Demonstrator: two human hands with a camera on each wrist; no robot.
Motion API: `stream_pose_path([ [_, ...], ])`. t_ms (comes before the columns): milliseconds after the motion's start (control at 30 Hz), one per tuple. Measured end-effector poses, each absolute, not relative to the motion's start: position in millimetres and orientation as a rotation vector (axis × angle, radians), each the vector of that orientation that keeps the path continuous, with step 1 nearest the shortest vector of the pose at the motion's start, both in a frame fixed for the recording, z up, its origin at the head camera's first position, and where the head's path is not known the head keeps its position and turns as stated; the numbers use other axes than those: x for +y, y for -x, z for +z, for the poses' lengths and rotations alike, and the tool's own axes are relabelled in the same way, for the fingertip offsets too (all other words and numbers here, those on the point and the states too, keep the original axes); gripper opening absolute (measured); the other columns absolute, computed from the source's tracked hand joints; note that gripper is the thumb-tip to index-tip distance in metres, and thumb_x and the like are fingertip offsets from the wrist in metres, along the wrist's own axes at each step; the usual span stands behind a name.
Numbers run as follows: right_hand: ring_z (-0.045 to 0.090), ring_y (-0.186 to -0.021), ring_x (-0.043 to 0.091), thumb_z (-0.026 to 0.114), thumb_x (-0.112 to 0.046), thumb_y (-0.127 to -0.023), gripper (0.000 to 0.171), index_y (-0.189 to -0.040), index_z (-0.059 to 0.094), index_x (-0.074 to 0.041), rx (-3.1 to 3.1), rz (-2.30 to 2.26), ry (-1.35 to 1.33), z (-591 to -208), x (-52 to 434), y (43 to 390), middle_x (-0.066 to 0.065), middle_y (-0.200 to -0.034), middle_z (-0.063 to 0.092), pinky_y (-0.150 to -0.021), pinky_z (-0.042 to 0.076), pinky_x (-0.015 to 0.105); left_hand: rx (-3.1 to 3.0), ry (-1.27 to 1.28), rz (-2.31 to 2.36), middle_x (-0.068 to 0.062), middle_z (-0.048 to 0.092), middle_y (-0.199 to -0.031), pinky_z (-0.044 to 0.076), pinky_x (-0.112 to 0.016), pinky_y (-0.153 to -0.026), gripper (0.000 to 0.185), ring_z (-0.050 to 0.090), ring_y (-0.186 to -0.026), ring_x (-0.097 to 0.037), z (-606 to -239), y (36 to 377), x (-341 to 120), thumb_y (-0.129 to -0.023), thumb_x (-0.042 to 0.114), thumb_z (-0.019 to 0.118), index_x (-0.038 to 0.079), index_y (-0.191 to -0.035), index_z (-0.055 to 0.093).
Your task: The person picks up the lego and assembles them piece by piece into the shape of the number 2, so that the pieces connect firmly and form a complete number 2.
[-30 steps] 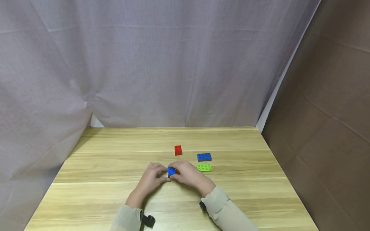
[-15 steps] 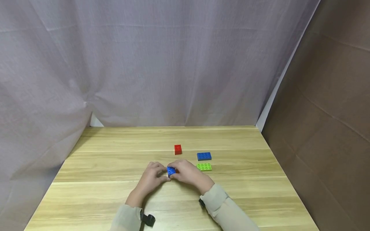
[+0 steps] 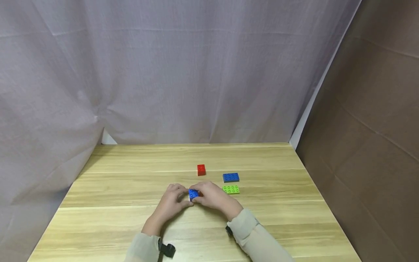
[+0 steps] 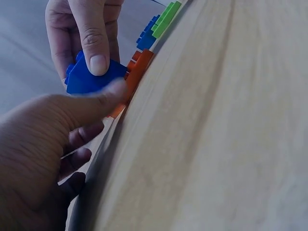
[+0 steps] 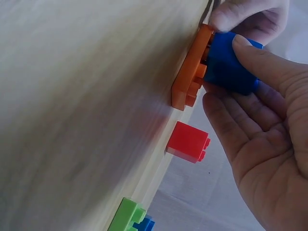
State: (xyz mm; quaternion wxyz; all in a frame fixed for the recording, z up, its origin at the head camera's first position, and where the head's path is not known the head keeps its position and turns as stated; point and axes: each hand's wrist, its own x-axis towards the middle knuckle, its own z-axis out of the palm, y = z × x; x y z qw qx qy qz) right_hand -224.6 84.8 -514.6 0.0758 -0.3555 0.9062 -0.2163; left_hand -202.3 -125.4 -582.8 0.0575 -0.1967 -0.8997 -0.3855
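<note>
No words, labels, brand marks, numbers or signs can be read in any view: the bricks, the table, the curtain and the brown wall panel all show plain surfaces, without legible marking.

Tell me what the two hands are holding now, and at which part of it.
Both hands pinch the small blue plastic brick by its sides: right hand with thumb on one face, left hand with thumb on the other. It sits against a flat orange plastic plate.
</note>
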Motion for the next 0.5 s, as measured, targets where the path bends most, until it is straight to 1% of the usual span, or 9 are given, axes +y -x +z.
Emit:
stream_pose_path([
  [167,0.060,-0.101,0.005,0.074,-0.028,-0.094,0.041,-0.131,0.066,-0.013,2.694,-0.700,1.094,-516.0,86.4,223.3,-0.004,-0.119,0.069,-0.091,0.052,0.026,-2.723,0.582,-1.209,0.012,0.068,-0.106,0.050,-0.035,-0.089,0.033,0.052,-0.102,-0.008,-580.9,200.8,-125.9,-0.080,0.038,0.086,0.023,-0.108,0.076],
  [300,0.062,-0.110,0.010,0.074,-0.030,-0.094,0.045,-0.133,0.064,-0.010,2.706,-0.725,1.086,-515.7,89.5,220.6,-0.001,-0.124,0.067,-0.097,0.052,0.030,-2.725,0.574,-1.208,0.011,0.069,-0.106,0.049,-0.035,-0.089,0.034,0.052,-0.101,-0.008,-580.9,199.3,-125.4,-0.080,0.037,0.086,0.023,-0.109,0.076],
  [400,0.062,-0.116,0.014,0.072,-0.029,-0.095,0.043,-0.132,0.064,-0.009,2.727,-0.733,1.089,-514.8,90.9,219.9,0.001,-0.126,0.067,-0.099,0.051,0.032,-2.727,0.556,-1.220,0.011,0.068,-0.108,0.050,-0.037,-0.091,0.037,0.052,-0.103,-0.008,-580.3,199.0,-125.4,-0.080,0.038,0.085,0.024,-0.112,0.075],
  [500,0.063,-0.115,0.014,0.070,-0.028,-0.097,0.038,-0.130,0.066,-0.011,2.732,-0.735,1.104,-513.9,90.7,220.4,0.000,-0.125,0.068,-0.098,0.052,0.030,-2.730,0.544,-1.225,0.013,0.067,-0.110,0.050,-0.038,-0.093,0.040,0.053,-0.105,-0.008,-579.2,199.1,-126.0,-0.080,0.041,0.085,0.026,-0.116,0.075],
])
